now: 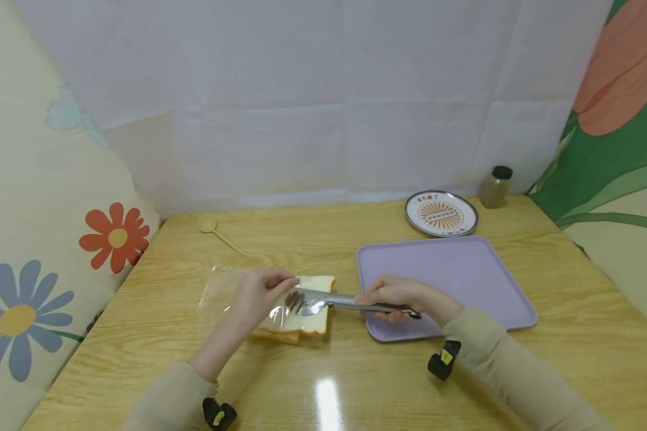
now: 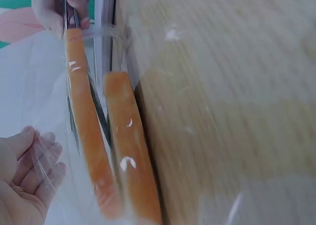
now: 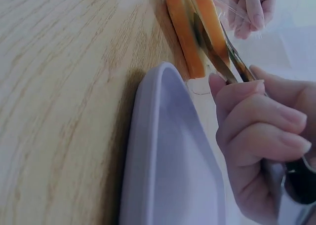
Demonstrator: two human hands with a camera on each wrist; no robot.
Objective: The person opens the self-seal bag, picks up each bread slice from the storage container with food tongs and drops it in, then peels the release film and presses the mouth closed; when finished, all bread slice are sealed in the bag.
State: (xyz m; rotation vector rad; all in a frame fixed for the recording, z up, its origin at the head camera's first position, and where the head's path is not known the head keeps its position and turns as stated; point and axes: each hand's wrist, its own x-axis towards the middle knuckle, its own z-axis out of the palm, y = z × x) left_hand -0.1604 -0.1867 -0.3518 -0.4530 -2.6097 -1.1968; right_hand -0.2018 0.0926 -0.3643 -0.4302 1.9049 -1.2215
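Two slices of bread (image 1: 319, 323) lie stacked inside a clear plastic bag (image 1: 215, 293). The left hand (image 1: 261, 294) pinches the bag's film above the bread; in the left wrist view this hand (image 2: 29, 178) has the film between thumb and fingers. Metal tongs (image 1: 341, 300) are gripped by the right hand (image 1: 396, 294). In the right wrist view, the right hand (image 3: 266, 131) curls round the tongs, whose jaws lie on either side of the upper slice (image 3: 208, 20), one of them between it and the lower slice (image 3: 185, 37).
A purple tray (image 1: 447, 269) stands right of the bread, partly under the right hand. Behind it are a round patterned plate (image 1: 441, 214) and a jar with a black lid (image 1: 496, 188). A yellow spoon (image 1: 207, 224) lies at the back left of the wooden table (image 1: 280, 383).
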